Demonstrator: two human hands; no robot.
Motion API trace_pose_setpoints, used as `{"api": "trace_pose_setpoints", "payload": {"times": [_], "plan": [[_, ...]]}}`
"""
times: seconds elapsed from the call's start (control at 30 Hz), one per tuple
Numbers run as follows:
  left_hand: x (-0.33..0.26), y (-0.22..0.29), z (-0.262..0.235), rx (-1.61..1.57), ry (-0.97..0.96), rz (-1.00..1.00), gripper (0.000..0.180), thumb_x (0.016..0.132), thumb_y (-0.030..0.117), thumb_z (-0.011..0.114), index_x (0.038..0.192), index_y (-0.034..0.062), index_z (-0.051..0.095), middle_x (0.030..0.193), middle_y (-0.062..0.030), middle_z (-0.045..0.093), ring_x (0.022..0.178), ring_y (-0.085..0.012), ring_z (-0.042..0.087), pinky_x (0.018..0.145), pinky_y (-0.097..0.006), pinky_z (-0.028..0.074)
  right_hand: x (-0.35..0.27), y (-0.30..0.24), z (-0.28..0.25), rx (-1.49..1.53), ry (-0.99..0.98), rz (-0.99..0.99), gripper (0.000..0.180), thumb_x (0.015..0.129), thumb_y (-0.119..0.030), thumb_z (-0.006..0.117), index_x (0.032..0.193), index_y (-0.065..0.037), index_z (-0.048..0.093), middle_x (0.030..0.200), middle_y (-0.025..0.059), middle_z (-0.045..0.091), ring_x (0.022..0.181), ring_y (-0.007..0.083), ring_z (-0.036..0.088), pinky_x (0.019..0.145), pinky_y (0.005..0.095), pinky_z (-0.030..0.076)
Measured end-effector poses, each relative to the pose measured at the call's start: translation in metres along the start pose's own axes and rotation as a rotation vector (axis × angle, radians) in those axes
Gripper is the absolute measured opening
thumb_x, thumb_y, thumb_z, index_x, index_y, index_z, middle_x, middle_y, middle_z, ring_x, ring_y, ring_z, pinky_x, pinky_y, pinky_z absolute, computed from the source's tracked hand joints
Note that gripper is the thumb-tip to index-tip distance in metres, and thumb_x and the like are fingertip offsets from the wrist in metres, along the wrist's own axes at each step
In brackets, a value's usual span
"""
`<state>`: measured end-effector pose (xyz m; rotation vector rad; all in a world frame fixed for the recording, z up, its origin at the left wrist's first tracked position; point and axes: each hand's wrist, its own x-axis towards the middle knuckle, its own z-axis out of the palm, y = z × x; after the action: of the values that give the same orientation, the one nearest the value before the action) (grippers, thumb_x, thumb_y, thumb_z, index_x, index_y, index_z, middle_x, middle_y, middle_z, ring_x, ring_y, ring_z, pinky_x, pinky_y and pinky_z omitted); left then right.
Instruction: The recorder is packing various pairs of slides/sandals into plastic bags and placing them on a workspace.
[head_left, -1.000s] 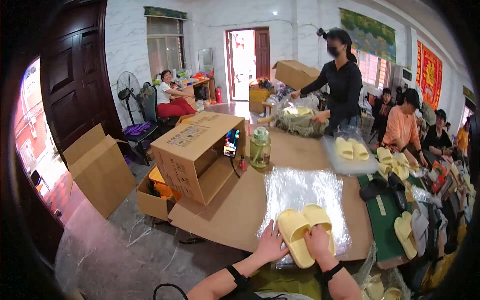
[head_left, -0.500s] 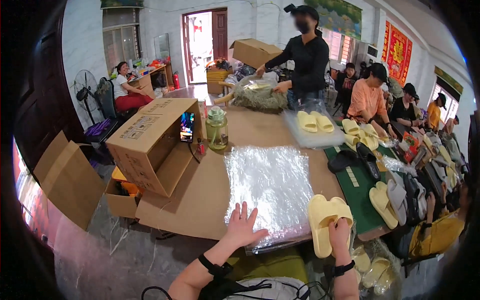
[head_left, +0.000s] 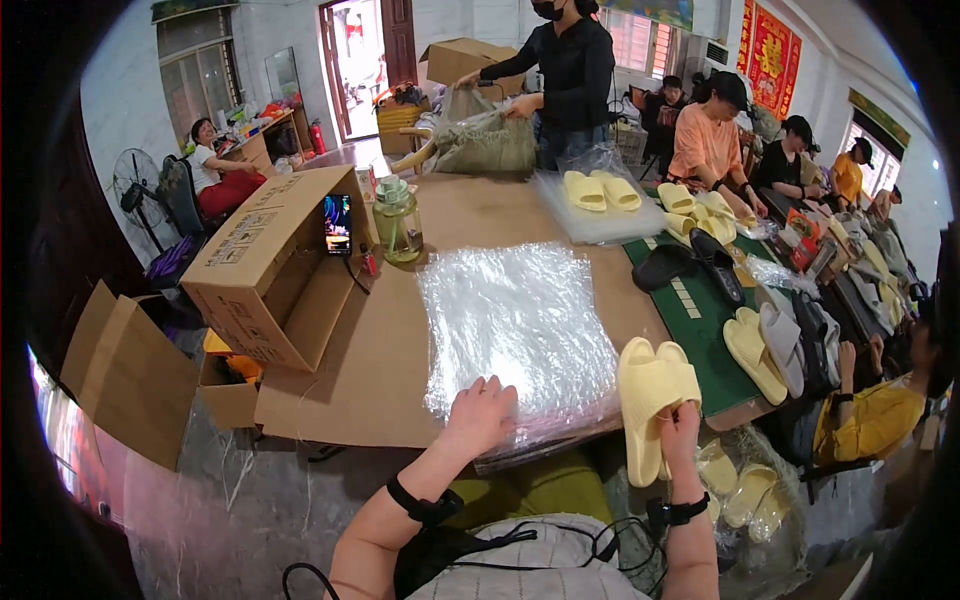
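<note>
A stack of clear plastic bags lies flat on the table in front of me. My left hand rests on its near left part, fingers drawn in and bent against the top bag; the fingertips are partly hidden. To the right of the stack, my right hand grips a pair of pale yellow slippers by the side, the soles upright and the toes pointing away from me. Below that hand, more yellow slippers lie in clear plastic beside the table.
An open cardboard box with a phone on its side stands left, beside a greenish bottle. Bagged yellow slippers lie farther back. Black slippers sit on a green mat. A person handles a sack across the table; others work at right.
My left hand's spread fingers have drawn together and bent on the bags. The view has shifted, so the table appears higher. The right hand still holds the slippers. The person opposite has lifted the sack's top.
</note>
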<state>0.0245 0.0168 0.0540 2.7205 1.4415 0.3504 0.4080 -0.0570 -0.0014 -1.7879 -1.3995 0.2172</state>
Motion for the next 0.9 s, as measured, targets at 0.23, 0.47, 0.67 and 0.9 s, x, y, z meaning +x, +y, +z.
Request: {"api": "trace_pose_setpoints", "payload": {"times": [0.23,0.47,0.67,0.9], "plan": [[0.005,-0.013,-0.01,-0.168,0.008,-0.008,0.037,0.087,0.033,0.07,0.121,0.0176,0.066,0.119,-0.0085,0.065,0.109,-0.0332,0.062,0.09,-0.043,0.053,-0.016,-0.043,-0.036,0.394,0.019,-0.15,0.03,0.095,-0.016,0.067,0.119,0.001,0.064,0.119,0.0132,0.064,0.107,0.0287,0.062,0.089,0.0368,0.049],[0.009,-0.006,-0.007,-0.192,0.086,-0.147,0.028,0.098,0.03,0.057,0.121,0.0182,0.068,0.11,-0.0064,0.071,0.095,-0.032,0.067,0.082,-0.042,0.056,-0.042,-0.099,-0.04,0.177,-0.249,-0.299,0.035,0.086,-0.016,0.073,0.118,-0.005,0.068,0.119,0.0178,0.067,0.109,0.0369,0.064,0.092,0.0432,0.051],[0.007,0.008,-0.019,-0.287,0.203,-0.207,0.03,0.1,0.028,0.055,0.127,0.0199,0.065,0.12,-0.0083,0.07,0.1,-0.0322,0.069,0.081,-0.045,0.057,-0.052,-0.134,-0.022,0.099,-0.573,-0.51,0.037,0.083,-0.021,0.072,0.114,-0.004,0.067,0.11,0.0195,0.064,0.1,0.0416,0.063,0.084,0.0482,0.053],[-0.002,0.012,-0.025,-0.26,0.312,-0.028,0.037,0.102,0.024,0.053,0.137,0.0153,0.058,0.133,-0.0159,0.062,0.113,-0.0359,0.064,0.092,-0.045,0.054,-0.04,-0.145,0.005,-0.049,-0.443,-0.433,0.034,0.092,-0.027,0.065,0.084,0.005,0.059,0.084,0.0245,0.06,0.079,0.0435,0.06,0.071,0.052,0.049]]}}
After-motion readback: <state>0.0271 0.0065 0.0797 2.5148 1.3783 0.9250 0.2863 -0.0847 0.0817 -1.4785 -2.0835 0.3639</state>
